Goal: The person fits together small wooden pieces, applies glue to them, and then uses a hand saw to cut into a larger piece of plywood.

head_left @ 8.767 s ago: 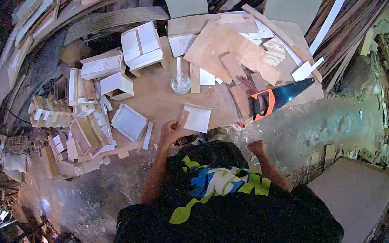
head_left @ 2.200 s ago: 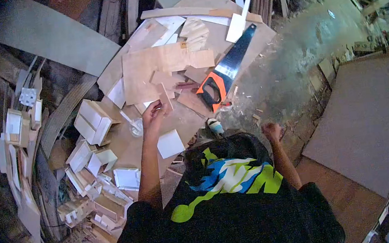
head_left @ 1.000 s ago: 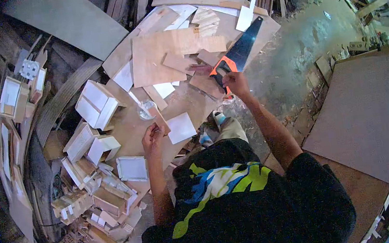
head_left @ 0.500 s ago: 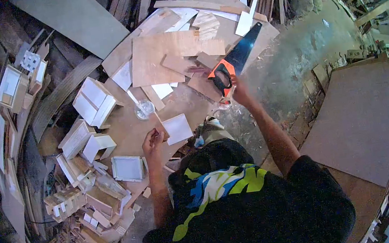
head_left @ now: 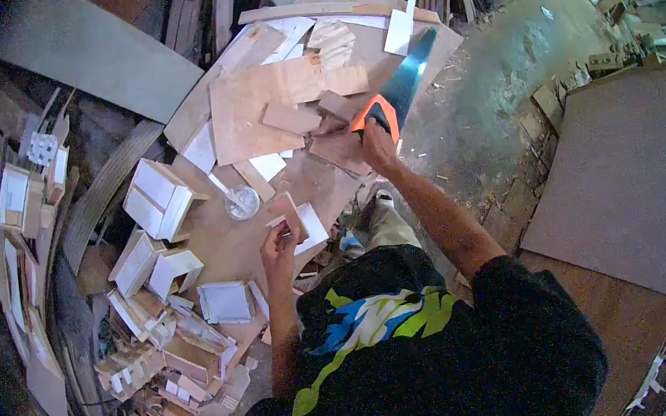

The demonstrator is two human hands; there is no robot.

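My right hand (head_left: 379, 149) is closed on the orange and black handle of a handsaw (head_left: 407, 76), whose blade points up and away over the board's right edge. Between the fingers of my left hand (head_left: 278, 250) is a small thin wooden piece (head_left: 290, 213). Just behind that piece a white panel (head_left: 311, 229) lies on the work board (head_left: 205, 215). A clear round container (head_left: 242, 202) with a white stick in it stands beyond my left hand. Wooden offcuts and a large plywood sheet (head_left: 235, 120) lie near the saw handle.
Several white and wooden boxes (head_left: 161, 197) crowd the left side. A large flat panel (head_left: 608, 182) is at the right. Long boards (head_left: 98, 54) lean at the far left, and wood scraps litter the floor (head_left: 502, 96) beside the board.
My right hand and the saw have shifted a little left. My left hand has moved slightly right and turned the thin wooden piece. The whole view has shifted slightly.
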